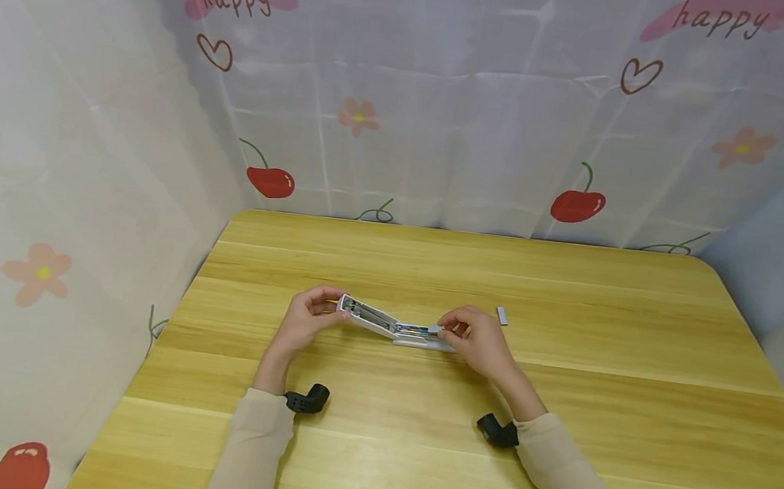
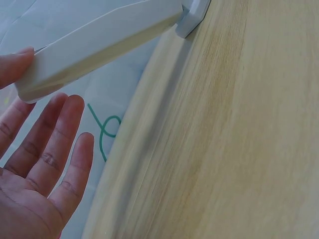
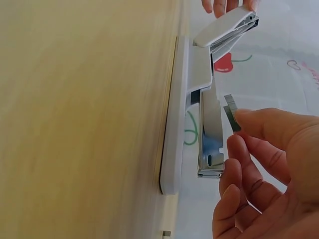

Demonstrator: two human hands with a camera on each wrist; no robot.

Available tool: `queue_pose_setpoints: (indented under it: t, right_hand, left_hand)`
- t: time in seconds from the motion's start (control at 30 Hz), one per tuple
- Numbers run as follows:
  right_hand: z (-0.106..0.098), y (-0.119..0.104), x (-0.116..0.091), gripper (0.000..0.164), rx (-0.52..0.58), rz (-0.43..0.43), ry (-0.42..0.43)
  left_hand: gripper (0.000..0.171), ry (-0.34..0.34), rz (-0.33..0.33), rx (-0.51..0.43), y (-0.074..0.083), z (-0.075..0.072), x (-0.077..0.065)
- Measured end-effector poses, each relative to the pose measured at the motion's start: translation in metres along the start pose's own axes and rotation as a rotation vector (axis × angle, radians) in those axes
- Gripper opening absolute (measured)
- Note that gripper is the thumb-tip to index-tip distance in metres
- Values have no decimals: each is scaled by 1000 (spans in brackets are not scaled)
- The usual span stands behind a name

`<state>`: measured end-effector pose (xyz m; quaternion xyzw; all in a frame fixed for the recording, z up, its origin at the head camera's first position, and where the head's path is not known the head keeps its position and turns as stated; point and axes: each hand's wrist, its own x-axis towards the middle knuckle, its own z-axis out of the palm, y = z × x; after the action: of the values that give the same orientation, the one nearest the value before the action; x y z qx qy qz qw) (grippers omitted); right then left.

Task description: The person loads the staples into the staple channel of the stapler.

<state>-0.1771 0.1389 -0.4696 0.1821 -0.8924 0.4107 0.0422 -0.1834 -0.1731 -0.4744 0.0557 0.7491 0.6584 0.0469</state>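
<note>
Head: stapler [image 1: 393,332], unfolded, lay between left hand [image 1: 305,319] and right hand [image 1: 483,343]; spare strip [image 1: 502,316], just beyond the right. Left wrist: left hand pinched the lid [image 2: 104,45], other fingers spread. Right wrist: right hand pinched a staple strip [image 3: 230,115] beside the magazine [image 3: 212,127]; slack fingertips risked dropping it. Magazine contents were unclear.

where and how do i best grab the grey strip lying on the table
Likely pinch the grey strip mid-length across its long edges, from above or the right: it is narrow, lies lengthwise roughly away from you on the table, and the right hand crowds its near-left side.
</note>
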Motion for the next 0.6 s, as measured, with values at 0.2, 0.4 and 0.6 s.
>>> queue_pose_setpoints:
  t: [0.2,0.4,0.6]
  right_hand:
    - [4,1,2,8,-38,12,-12]
    - [5,1,3,7,-79,11,-33]
    - [6,0,4,7,-101,5,-36]
  left_hand:
    - [38,-2,9,10,1,0,0]
    - [37,-4,12,6,1,0,-1]
    - [37,-3,17,-3,2,0,-1]
